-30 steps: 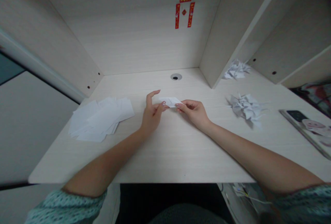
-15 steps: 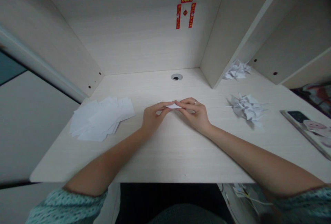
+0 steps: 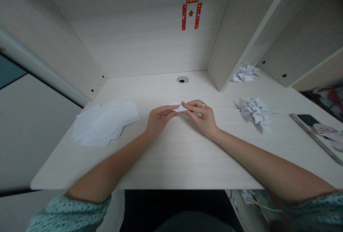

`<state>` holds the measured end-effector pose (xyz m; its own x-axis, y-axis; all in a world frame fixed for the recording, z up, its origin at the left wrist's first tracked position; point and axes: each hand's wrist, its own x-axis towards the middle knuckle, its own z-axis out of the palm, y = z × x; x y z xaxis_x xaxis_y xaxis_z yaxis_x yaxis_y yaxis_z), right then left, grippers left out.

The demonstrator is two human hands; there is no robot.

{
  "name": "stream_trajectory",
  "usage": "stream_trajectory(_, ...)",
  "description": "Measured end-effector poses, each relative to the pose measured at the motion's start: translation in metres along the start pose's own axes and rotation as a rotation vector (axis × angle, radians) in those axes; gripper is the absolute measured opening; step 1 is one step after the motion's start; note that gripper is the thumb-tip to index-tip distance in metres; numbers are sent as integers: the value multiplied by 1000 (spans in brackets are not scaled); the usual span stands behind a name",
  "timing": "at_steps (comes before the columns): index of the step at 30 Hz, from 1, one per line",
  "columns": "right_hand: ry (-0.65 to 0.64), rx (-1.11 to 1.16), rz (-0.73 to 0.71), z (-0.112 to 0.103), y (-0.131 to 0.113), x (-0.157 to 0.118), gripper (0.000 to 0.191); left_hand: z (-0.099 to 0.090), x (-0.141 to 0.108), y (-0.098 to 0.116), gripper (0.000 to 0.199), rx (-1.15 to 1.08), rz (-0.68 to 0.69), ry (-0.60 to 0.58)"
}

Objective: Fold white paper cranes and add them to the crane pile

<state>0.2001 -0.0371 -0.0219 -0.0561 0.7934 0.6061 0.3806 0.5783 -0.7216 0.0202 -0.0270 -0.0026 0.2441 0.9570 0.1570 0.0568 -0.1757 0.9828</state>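
A small folded piece of white paper (image 3: 179, 108) is pinched between my two hands, just above the middle of the desk. My left hand (image 3: 160, 117) grips its left side between thumb and fingers. On the other side my right hand (image 3: 202, 117), with a ring on one finger, pinches the right end with thumb and fingertips. The fingers cover much of the paper, so its full folded shape is hidden. To the left lies a loose spread of flat white paper sheets (image 3: 104, 123). A heap of folded white paper pieces (image 3: 255, 111) rests to the right.
Another heap of folded paper (image 3: 245, 72) sits farther back, beside the upright divider panel (image 3: 227, 53). A phone (image 3: 318, 132) in a decorated case lies at the right. A round cable hole (image 3: 182, 79) is set in the desk (image 3: 171, 160) near the back wall.
Both hands stay in nearly the same place with the paper between them. The fingers have shifted slightly on it, my right fingertips a little higher.
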Motion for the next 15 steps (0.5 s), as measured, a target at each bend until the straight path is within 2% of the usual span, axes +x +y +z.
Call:
stream_trajectory(5,-41,155,158,1,-2,1,23,-2,1,-3,22,6,26,-7)
stream_trajectory(11,-5,372,402,3,-1,2,18,-2,2,-2,17,43,33,21)
stream_trajectory(15,-3,461,471,5,0,3,16,0,2,2,14,18,-5,49)
